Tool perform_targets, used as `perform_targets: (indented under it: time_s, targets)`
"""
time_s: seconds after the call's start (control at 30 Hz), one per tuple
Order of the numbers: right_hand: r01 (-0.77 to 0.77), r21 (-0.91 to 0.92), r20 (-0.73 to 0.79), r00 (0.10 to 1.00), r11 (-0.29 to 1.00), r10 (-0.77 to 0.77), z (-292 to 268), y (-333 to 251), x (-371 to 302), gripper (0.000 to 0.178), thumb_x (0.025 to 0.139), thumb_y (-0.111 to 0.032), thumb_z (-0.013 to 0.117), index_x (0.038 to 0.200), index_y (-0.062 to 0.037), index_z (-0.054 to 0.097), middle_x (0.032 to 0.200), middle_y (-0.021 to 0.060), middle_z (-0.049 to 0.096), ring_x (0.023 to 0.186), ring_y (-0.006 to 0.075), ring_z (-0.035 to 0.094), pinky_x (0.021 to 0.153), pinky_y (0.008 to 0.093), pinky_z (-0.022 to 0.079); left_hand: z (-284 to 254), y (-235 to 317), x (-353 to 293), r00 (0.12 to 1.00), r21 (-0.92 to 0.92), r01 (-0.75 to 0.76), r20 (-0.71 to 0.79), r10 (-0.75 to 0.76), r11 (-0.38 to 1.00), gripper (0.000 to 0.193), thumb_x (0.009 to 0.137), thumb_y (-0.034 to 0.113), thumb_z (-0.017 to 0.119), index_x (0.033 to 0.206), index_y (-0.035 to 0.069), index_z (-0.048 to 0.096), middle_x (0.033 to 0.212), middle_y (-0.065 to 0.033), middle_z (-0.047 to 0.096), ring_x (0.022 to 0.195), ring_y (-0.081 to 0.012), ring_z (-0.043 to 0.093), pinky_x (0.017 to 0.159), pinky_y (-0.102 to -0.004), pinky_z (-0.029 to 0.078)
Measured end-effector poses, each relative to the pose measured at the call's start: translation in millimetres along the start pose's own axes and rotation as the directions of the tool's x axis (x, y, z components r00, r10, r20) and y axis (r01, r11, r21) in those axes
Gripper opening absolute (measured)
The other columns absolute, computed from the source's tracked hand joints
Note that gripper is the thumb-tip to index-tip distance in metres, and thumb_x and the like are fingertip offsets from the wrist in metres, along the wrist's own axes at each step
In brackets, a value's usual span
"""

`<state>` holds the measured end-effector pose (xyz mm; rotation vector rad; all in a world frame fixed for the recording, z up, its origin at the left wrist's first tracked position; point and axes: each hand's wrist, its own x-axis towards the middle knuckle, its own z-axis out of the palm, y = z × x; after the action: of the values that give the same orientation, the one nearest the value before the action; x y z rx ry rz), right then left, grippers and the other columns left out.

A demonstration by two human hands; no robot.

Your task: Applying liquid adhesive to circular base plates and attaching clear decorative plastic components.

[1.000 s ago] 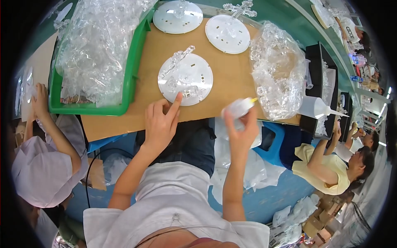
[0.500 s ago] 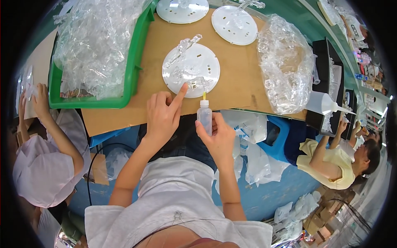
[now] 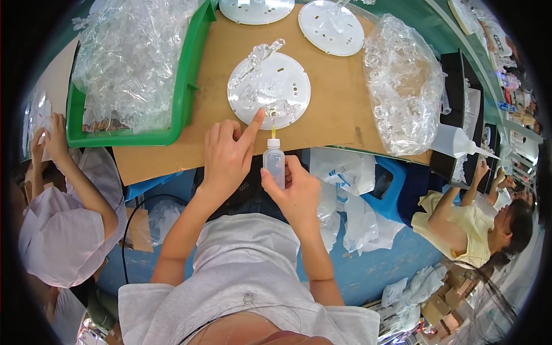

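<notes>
A round white disc [image 3: 287,72] with small holes lies on the cardboard before me, a clear moulded plastic piece [image 3: 253,64] resting on it and jutting past its far left edge. Another small clear piece [image 3: 285,108] sits near the disc's near rim. My left hand [image 3: 227,158] has its index finger stretched onto that near rim, the other fingers loosely bent, nothing visible in them. My right hand [image 3: 296,190] grips a small translucent needle-tip squeeze bottle [image 3: 275,164] between thumb and fingers. Its thin tip points at the clear piece by the near rim.
A green crate [image 3: 188,86] heaped with clear wrapped parts stands left. Two more white discs [image 3: 330,34] lie at the back. A bag of clear parts [image 3: 402,86], black bins [image 3: 460,103] and a larger nozzle bottle [image 3: 451,141] are right. Co-workers sit on both sides.
The bottle in my right hand has moved left, its tip now closer to my left index finger. My left hand stays at the disc's near rim. The view has shifted slightly.
</notes>
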<state>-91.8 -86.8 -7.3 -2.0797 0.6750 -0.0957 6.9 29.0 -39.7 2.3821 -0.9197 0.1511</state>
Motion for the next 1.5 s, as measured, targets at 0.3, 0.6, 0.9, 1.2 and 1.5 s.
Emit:
perform_targets:
  time_s: [0.3, 0.6, 0.9, 1.2, 1.5]
  targets:
    - [-0.031, 0.055, 0.053, 0.998, 0.998, 0.028, 3, -1, -3, 0.027, 0.073, -0.022, 0.075, 0.084, -0.0028, 0.059, 0.065, 0.0078, 0.064, 0.054, 0.0152, 0.061, 0.053, 0.0261, 0.049, -1, -2, 0, 1.0, 0.0, -0.004, 0.007, 0.004, 1.0, 0.067, 0.075, 0.002, 0.061, 0.138, 0.021, 0.048, 0.076, -0.0047, 0.039, 0.073, -0.022, 0.042, 0.067, -0.0352, 0.036]
    - [-0.074, 0.072, 0.054, 0.996, 0.995, 0.07, 1, 6, 0, 0.026, 0.074, -0.02, 0.074, 0.085, -0.0015, 0.058, 0.066, 0.0075, 0.064, 0.055, 0.0134, 0.061, 0.054, 0.0249, 0.049, -1, -12, -2, 0.998, -0.165, 0.04, -0.043, -0.048, 0.985, 0.054, 0.078, 0.004, 0.062, 0.13, 0.016, 0.055, 0.082, -0.0067, 0.045, 0.077, -0.0231, 0.045, 0.071, -0.0354, 0.038]
    - [-0.123, 0.157, 0.048, 0.992, 0.98, 0.117, -17, 8, -9, 0.026, 0.075, -0.018, 0.074, 0.089, -0.0013, 0.059, 0.07, 0.006, 0.065, 0.06, 0.0116, 0.061, 0.058, 0.0238, 0.049, 0, 12, -10, 1.0, -0.047, 0.024, 0.014, -0.023, 0.999, 0.043, 0.078, 0.002, 0.062, 0.121, 0.006, 0.059, 0.096, -0.0099, 0.052, 0.088, -0.028, 0.05, 0.08, -0.0388, 0.041]
    - [-0.036, 0.146, 0.07, 0.997, 0.989, 0.026, -3, 4, 2, 0.027, 0.073, -0.019, 0.074, 0.089, -0.0027, 0.06, 0.068, 0.007, 0.064, 0.059, 0.0131, 0.061, 0.057, 0.0248, 0.048, -42, 6, 24, 0.96, -0.317, 0.159, -0.173, -0.222, 0.935, 0.024, 0.079, -0.001, 0.065, 0.102, 0.005, 0.067, 0.091, -0.0111, 0.055, 0.076, -0.0227, 0.054, 0.065, -0.0293, 0.045]
    - [-0.055, 0.062, 0.094, 0.994, 0.997, 0.049, 2, 0, 9, 0.027, 0.074, -0.022, 0.073, 0.087, -0.0025, 0.059, 0.065, 0.0083, 0.063, 0.055, 0.0159, 0.062, 0.054, 0.0267, 0.049, -31, 6, 39, 0.976, -0.448, 0.182, -0.029, -0.218, 0.875, 0.03, 0.079, -0.001, 0.066, 0.108, 0.006, 0.068, 0.071, -0.0009, 0.054, 0.056, -0.0063, 0.041, 0.049, -0.0215, 0.03]
